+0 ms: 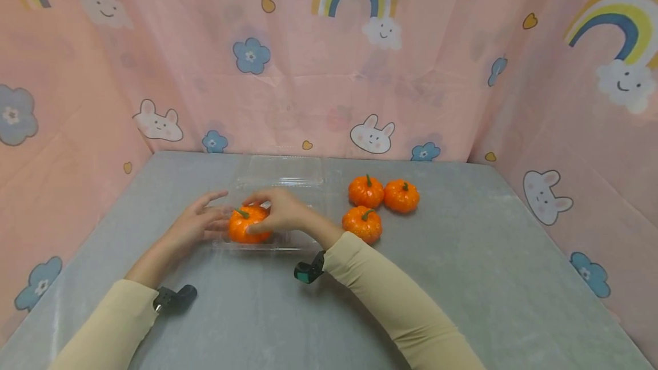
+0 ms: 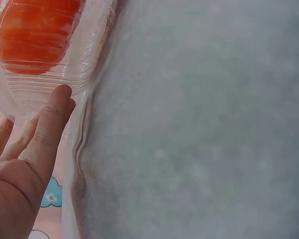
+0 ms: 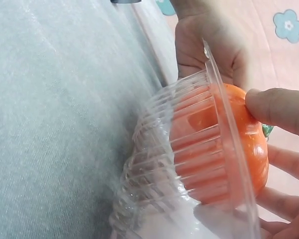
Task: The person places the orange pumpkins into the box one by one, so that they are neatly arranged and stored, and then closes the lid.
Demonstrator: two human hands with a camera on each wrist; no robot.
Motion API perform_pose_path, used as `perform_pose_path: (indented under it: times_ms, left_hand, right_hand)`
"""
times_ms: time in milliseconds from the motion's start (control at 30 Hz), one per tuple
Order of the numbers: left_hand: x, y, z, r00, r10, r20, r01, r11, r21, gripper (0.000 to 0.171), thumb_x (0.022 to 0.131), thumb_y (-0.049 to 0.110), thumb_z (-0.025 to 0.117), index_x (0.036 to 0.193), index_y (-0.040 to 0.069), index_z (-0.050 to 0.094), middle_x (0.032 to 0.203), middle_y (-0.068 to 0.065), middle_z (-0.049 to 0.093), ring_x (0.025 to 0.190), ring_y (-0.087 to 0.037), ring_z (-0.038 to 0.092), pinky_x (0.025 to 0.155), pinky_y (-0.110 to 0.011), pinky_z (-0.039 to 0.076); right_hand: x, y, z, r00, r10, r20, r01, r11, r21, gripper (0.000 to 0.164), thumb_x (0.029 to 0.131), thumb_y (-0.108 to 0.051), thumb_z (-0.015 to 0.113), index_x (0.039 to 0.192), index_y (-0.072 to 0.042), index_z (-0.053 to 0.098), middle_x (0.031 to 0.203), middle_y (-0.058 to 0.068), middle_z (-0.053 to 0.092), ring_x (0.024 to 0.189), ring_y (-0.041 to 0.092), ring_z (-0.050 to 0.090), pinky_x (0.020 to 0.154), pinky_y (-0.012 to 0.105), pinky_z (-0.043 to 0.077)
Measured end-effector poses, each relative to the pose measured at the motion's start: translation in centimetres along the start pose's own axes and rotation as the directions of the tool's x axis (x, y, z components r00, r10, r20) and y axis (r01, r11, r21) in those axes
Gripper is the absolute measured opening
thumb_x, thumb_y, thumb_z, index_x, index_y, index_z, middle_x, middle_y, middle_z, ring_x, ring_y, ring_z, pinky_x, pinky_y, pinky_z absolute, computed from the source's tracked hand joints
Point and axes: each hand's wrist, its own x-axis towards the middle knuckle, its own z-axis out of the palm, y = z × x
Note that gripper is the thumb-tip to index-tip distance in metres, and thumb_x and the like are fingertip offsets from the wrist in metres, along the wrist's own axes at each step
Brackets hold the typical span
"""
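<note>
My right hand (image 1: 285, 211) holds a small orange pumpkin (image 1: 247, 232) with a green stem, thumb on the near side and fingers on the far side. The pumpkin sits partly inside the left end of a clear plastic clamshell box (image 1: 290, 248), whose lid (image 1: 285, 170) is folded back. In the right wrist view, the ribbed wall (image 3: 189, 134) of the box covers the pumpkin's lower part, and its top stands above the rim. My left hand (image 1: 191, 226) is at the box's left end, fingers extended; in the left wrist view, fingertips (image 2: 63, 92) lie against the ribbed plastic.
Three more orange pumpkins stand grouped to the right of the box: one at the back (image 1: 365, 192), one at the right (image 1: 401, 196), one nearer (image 1: 362, 225). A grey cloth (image 1: 247, 313) covers the table. Pink patterned curtains (image 1: 298, 90) enclose the back and sides.
</note>
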Motion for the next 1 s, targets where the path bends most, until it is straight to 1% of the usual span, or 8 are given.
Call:
perform_pose_path:
  times_ms: [200,367,500,733,1000]
  left_hand:
    - [0.0,0.0,0.0,1.000,0.003,-0.008,-0.002,0.999,0.035,0.059,0.102,0.026,0.045,0.153,0.013,0.020,0.148,-0.028,0.039,0.116,-0.036,0.060,0.089,-0.038,0.056]
    - [0.0,0.0,-0.1,1.000,0.006,-0.004,-0.006,0.999,0.037,0.059,0.102,0.025,0.044,0.153,0.013,0.019,0.148,-0.028,0.038,0.117,-0.038,0.059,0.089,-0.039,0.056]
    - [0.0,0.1,-0.1,1.000,0.007,-0.003,-0.007,0.999,0.033,0.059,0.102,0.026,0.045,0.153,0.013,0.019,0.148,-0.028,0.039,0.118,-0.039,0.059,0.089,-0.039,0.056]
    - [-0.3,0.2,-0.1,1.000,0.020,0.010,-0.020,1.000,0.019,0.060,0.102,0.023,0.044,0.154,0.010,0.017,0.148,-0.030,0.037,0.117,-0.037,0.059,0.089,-0.038,0.056]
    - [-0.4,0.1,0.1,1.000,0.009,0.015,-0.010,1.000,0.011,0.060,0.102,0.023,0.044,0.154,0.011,0.016,0.148,-0.029,0.038,0.117,-0.037,0.059,0.090,-0.040,0.055]
  right_hand:
    - [0.1,-0.3,0.3,1.000,0.020,0.005,-0.019,0.999,-0.034,0.053,0.077,-0.029,0.079,0.126,-0.019,0.062,0.127,0.004,0.063,0.107,0.019,0.060,0.084,0.020,0.052]
    - [0.1,-0.6,0.5,0.999,0.034,0.006,-0.033,0.997,-0.070,0.053,0.078,-0.030,0.078,0.128,-0.020,0.061,0.127,0.003,0.063,0.110,0.018,0.058,0.087,0.021,0.052]
    - [0.2,-0.6,0.7,0.999,0.049,0.007,-0.048,0.996,-0.073,0.054,0.078,-0.031,0.078,0.128,-0.020,0.061,0.128,0.003,0.062,0.111,0.018,0.058,0.088,0.022,0.052]
    - [0.2,-0.3,1.1,0.999,0.042,0.015,-0.041,0.996,-0.081,0.052,0.079,-0.030,0.078,0.128,-0.018,0.060,0.129,0.005,0.062,0.114,0.020,0.058,0.093,0.026,0.052]
    - [0.2,0.0,1.4,0.997,0.071,0.023,-0.068,0.991,-0.112,0.057,0.080,-0.034,0.076,0.132,-0.018,0.056,0.132,0.005,0.061,0.119,0.020,0.057,0.098,0.029,0.050]
